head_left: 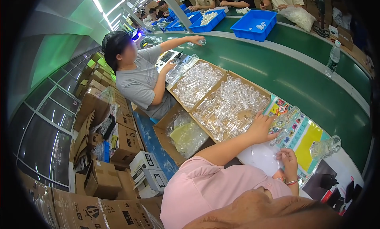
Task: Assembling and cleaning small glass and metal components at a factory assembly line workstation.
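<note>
Head view, A: Position of the left hand (259, 129)?

B: Right of frame centre, at the right-hand edge of a cardboard tray (202, 126) heaped with clear plastic pieces (233, 104). Fingers partly spread, thumb apart, near clear cups (289, 115) lying on their sides. Whether the fingertips grip anything: cannot tell.

A: Right hand (289, 161)?

B: Lower right of centre, beside a white sheet-like item (259, 158). Fingers bent, loosely drawn in; any hold cannot be told. A band circles the wrist.

A: Bench surface?

B: Colourful printed sheets (310, 144) right of the hands. A further stack of clear cups (326, 147) lies on its side at frame right.

A: Surroundings?

B: Upper left of centre, a co-worker in a grey shirt (139, 76) holds a clear cup (202, 42) by the green belt (253, 66). Blue bin (254, 26) at upper right; capped bottle (333, 59) at far right.
</note>
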`<control>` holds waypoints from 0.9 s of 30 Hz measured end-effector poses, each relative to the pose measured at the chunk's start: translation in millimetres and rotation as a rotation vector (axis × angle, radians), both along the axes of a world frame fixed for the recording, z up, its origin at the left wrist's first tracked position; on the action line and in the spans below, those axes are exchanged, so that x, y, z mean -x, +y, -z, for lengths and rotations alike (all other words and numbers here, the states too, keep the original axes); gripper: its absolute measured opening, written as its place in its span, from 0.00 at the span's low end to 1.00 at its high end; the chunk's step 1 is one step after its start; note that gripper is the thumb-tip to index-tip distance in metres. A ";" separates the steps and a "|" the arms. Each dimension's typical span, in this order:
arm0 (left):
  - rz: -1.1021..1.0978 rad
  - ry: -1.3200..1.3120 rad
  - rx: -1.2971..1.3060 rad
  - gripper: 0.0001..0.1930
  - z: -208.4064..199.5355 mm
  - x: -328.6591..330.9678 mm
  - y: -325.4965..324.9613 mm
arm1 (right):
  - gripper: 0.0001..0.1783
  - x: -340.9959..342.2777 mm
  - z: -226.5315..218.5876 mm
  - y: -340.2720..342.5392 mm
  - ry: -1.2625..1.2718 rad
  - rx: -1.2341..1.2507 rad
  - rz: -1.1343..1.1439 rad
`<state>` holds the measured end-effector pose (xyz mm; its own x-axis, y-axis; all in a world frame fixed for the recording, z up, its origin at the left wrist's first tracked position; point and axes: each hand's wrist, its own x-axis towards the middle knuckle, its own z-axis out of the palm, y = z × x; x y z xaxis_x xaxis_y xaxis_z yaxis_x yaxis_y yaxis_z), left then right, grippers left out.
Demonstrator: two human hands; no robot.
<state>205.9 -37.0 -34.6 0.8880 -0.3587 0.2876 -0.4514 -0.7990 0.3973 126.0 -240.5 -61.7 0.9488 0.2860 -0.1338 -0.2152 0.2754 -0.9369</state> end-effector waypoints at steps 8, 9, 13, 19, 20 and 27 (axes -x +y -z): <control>-0.005 0.000 -0.029 0.34 -0.2 -3.9 -1.1 | 0.10 -2.9 2.8 -1.0 -0.005 0.005 -0.009; -0.004 -0.002 -0.029 0.34 -1.1 -4.1 -1.0 | 0.10 -3.1 2.4 -0.8 -0.007 0.005 -0.008; -0.005 0.001 -0.026 0.34 -1.3 -1.8 -0.5 | 0.10 -1.0 1.1 -0.4 -0.013 0.008 -0.008; -0.004 -0.027 -0.032 0.34 1.8 0.5 -1.1 | 0.10 1.2 5.7 -1.2 -0.015 0.000 -0.006; -0.005 -0.025 -0.033 0.34 1.5 0.8 -0.7 | 0.10 1.4 5.5 -0.9 -0.015 0.004 -0.006; -0.004 -0.028 -0.027 0.34 0.3 -1.3 -0.5 | 0.10 -1.6 4.0 -1.0 -0.015 0.006 -0.008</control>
<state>207.2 -37.5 -34.9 0.8811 -0.3632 0.3028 -0.4590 -0.8108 0.3632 127.6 -241.5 -65.8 0.9484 0.2927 -0.1218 -0.2036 0.2676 -0.9418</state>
